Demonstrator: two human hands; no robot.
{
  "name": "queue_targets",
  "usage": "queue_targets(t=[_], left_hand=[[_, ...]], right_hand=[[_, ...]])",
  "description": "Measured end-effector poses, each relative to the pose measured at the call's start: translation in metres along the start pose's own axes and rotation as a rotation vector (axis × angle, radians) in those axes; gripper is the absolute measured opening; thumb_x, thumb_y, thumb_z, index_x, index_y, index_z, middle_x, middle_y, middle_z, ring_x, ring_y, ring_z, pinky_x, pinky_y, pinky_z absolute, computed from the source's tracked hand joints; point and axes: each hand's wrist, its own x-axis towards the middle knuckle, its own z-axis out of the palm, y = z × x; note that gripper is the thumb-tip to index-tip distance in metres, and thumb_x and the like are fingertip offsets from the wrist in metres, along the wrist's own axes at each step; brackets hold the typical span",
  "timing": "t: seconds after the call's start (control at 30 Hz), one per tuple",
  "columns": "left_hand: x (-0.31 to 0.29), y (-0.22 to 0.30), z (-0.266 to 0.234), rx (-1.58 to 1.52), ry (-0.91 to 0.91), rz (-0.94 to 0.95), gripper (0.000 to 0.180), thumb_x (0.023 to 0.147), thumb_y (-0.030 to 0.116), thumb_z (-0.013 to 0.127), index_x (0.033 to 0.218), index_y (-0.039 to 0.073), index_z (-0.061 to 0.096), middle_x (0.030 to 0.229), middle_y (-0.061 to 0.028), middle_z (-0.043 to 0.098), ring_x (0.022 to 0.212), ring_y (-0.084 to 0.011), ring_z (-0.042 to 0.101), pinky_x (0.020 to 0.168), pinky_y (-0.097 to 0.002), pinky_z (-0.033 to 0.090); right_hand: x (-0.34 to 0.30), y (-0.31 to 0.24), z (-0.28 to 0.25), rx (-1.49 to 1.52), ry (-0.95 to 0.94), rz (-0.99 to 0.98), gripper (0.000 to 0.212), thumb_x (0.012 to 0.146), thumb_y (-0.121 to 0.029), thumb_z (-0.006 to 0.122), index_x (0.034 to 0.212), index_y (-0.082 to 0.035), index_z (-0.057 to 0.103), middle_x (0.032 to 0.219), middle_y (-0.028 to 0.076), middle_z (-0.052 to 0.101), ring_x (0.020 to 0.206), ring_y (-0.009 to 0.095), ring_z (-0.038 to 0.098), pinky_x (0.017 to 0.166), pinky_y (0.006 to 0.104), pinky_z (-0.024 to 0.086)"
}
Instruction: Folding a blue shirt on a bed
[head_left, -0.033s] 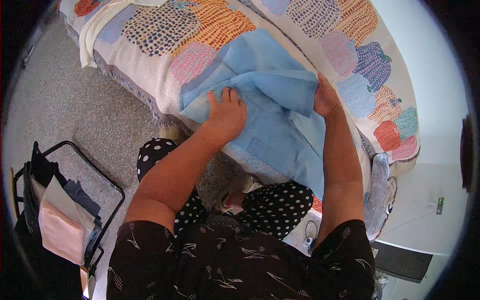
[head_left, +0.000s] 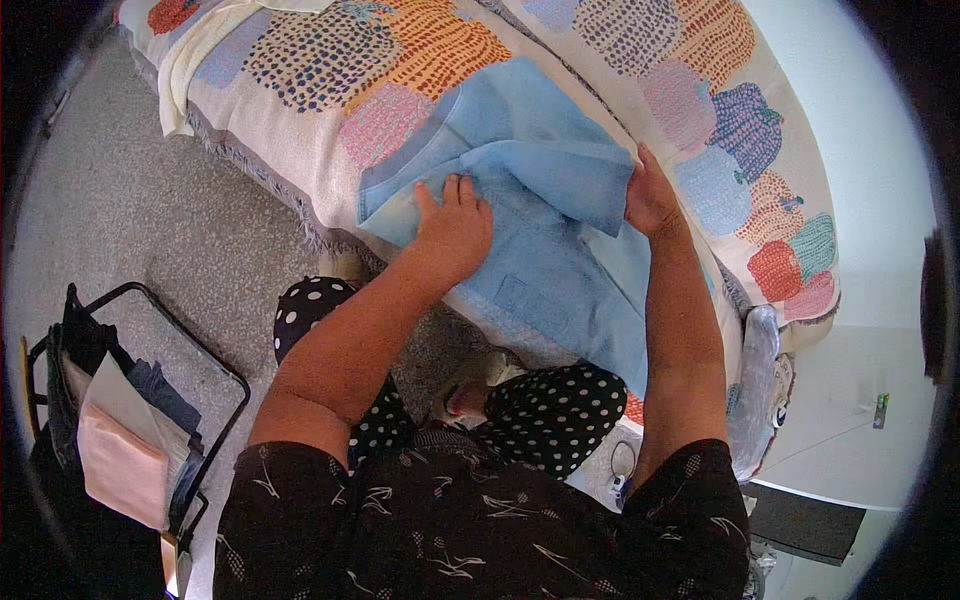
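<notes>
A light-blue denim garment (head_left: 535, 265) lies partly folded over the front of a sofa seat, with a stitched rectangle on its near part. My left hand (head_left: 455, 230) rests palm down on its left side, fingers slightly spread and nothing gripped. At the far right, my right hand (head_left: 654, 196) holds the garment's raised edge, its fingertips partly hidden. Between the two hands a fold stands up from the cloth. Whether the garment is trousers or something else, I cannot tell.
A patterned cover (head_left: 375, 125) with a fringed edge drapes the sofa. Cream cloth (head_left: 195, 65) hangs at the far left. Folded clothes, a pink one (head_left: 122, 465) on top, sit by a black metal frame (head_left: 215, 358). A clear plastic package (head_left: 758, 390) lies right of my right forearm.
</notes>
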Motion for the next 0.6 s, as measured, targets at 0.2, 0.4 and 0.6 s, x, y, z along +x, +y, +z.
queue_targets(t=[0.2,0.4,0.6], left_hand=[[0.003,0.003,-0.002,0.01,0.0,0.006,0.032,0.084,0.017,0.043,0.106,-0.003,0.057,0.124,-0.0263,0.043,0.121,-0.0382,0.036,0.089,-0.0707,0.023],[0.003,0.005,-0.005,-0.035,-0.012,-0.006,0.033,0.084,0.017,0.043,0.107,-0.003,0.056,0.125,-0.0263,0.041,0.123,-0.0384,0.034,0.089,-0.0708,0.021],[0.005,0.004,-0.008,0.043,-0.157,-0.029,0.055,0.074,0.03,0.063,0.119,0.002,0.049,0.13,-0.0232,0.036,0.126,-0.0368,0.03,0.092,-0.0682,0.024]], right_hand=[[0.002,0.019,-0.019,-0.251,0.225,0.011,0.084,0.081,-0.068,0.037,0.135,-0.004,0.034,0.14,0.013,0.034,0.125,0.032,0.035,0.099,0.0559,0.026],[-0.008,0.02,-0.023,-0.501,0.384,0.089,0.079,0.082,-0.06,0.043,0.134,-0.002,0.034,0.141,0.017,0.032,0.127,0.034,0.032,0.095,0.0606,0.026],[-0.008,0.025,-0.005,-1.101,0.668,-0.321,0.06,0.083,-0.036,0.056,0.126,0.002,0.041,0.131,0.022,0.041,0.122,0.035,0.038,0.097,0.0485,0.033]])
